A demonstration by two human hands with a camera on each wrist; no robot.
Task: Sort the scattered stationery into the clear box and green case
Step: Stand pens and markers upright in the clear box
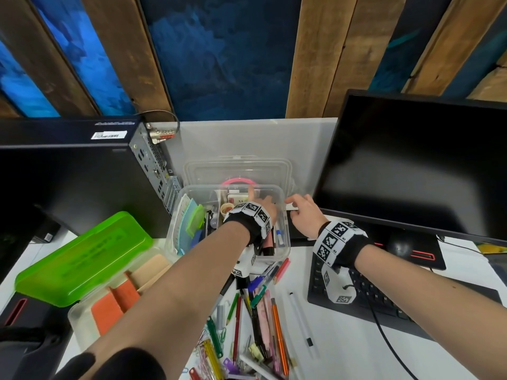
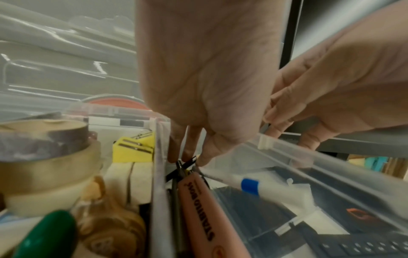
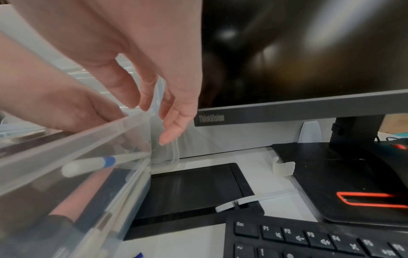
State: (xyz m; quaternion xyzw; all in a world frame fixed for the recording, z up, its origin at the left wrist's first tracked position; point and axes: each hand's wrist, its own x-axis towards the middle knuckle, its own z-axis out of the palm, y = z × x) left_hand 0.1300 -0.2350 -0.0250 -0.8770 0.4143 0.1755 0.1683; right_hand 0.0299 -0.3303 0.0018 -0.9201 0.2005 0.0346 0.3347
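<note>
The clear box (image 1: 175,231) stands open at the desk's middle, its lid (image 1: 238,168) leaning back behind it. My left hand (image 1: 260,204) reaches into its right compartment. There its straight fingertips (image 2: 202,159) touch the ends of pens beside a pink highlighter (image 2: 198,200) and a white pen with a blue band (image 2: 249,185). My right hand (image 1: 295,205) hovers at the box's right rim (image 3: 66,144), fingers (image 3: 170,136) loose and holding nothing. The green case (image 1: 82,256) lies open at the left. Scattered pens, pencils and clips (image 1: 260,311) lie in front of the box.
A black computer tower (image 1: 68,174) stands left of the box and a monitor (image 1: 411,165) right of it. A keyboard (image 1: 384,303) and a black tablet (image 3: 192,188) lie by my right arm. Tape rolls (image 2: 44,157) fill the box's middle compartment.
</note>
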